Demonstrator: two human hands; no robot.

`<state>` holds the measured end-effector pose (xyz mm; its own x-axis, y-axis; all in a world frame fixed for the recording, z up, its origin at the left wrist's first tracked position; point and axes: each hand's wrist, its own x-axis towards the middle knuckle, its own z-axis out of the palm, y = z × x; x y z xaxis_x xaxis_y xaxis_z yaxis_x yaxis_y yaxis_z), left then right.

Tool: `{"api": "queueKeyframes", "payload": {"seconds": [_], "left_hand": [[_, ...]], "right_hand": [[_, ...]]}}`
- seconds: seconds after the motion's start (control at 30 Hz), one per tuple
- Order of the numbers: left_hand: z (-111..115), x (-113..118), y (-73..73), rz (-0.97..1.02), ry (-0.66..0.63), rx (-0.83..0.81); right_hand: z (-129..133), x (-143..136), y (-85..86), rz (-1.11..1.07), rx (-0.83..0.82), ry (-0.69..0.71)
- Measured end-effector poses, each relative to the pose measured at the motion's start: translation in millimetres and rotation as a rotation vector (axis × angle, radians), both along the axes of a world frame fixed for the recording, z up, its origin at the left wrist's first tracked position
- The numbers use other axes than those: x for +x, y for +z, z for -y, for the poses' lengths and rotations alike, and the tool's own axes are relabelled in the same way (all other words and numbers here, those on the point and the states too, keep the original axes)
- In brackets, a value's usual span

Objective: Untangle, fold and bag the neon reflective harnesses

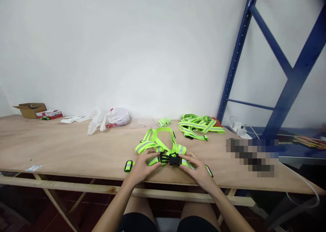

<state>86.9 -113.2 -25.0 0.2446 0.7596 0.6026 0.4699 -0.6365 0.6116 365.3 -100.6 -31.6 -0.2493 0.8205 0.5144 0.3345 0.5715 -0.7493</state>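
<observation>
A neon-green strap harness with grey reflective stripes (150, 145) lies at the table's front edge. My left hand (144, 166) pinches the black pronged buckle half (163, 158) between thumb and fingers. The black socket half (174, 159) is held by my right hand (197, 169). The prongs point at the socket and their tips are at its opening, with the prongs still showing. Black strap adjusters lie outside both hands, one (128, 166) on the left and one (209, 171) on the right.
Behind on the wooden table (76, 150) lie a tangled green strap pile (197, 125), a rolled green strap (164, 122) and a white plastic bag (118, 117). A cardboard box (32, 110) sits far left. Right are a blue metal rack (236, 52) and white chargers (238, 128).
</observation>
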Motion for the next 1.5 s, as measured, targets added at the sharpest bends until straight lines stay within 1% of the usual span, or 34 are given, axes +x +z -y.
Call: {"api": "queueKeyframes", "payload": {"seconds": [0.2,0.37,0.57,0.77,0.97,1.03,1.13,1.23,1.3,1.4,1.5], "left_hand": [[-0.2,-0.1,-1.1,-0.023,0.007,0.004],[0.0,3.2,-3.4,-0.054,-0.001,-0.008],[1.5,9.1,-3.6,-0.073,-0.001,-0.017],[2.9,11.5,-3.9,-0.109,0.013,0.001],[1.2,10.2,-1.4,-0.128,0.026,-0.001],[4.0,8.5,1.9,-0.189,0.031,-0.029],[11.9,3.0,11.8,-0.294,0.014,-0.094],[21.4,-7.0,28.8,-0.294,-0.056,-0.171],[27.4,-15.8,41.8,-0.26,-0.07,-0.23],[35.1,-31.3,57.0,-0.236,-0.043,-0.354],[40.1,-47.7,62.1,-0.265,0.022,-0.479]], "right_hand": [[0.9,-0.5,1.7,-0.004,0.016,-0.004],[-0.7,-0.7,-1.3,0.016,0.017,-0.001],[-0.9,-2.9,-3.9,0.04,0.069,0.014],[1.7,-7.4,-6.9,0.107,0.139,0.004],[4.3,-15.8,-7.2,0.209,0.174,-0.049],[5.5,-15.1,-2.0,0.274,0.184,-0.039],[9.0,-6.0,13.2,0.347,0.158,0.032],[13.4,13.4,32.2,0.393,0.054,0.082],[15.4,30.6,41.1,0.43,-0.017,0.038],[16.3,57.6,43.3,0.514,-0.114,-0.054],[14.6,77.2,36.0,0.591,-0.188,-0.102]]}}
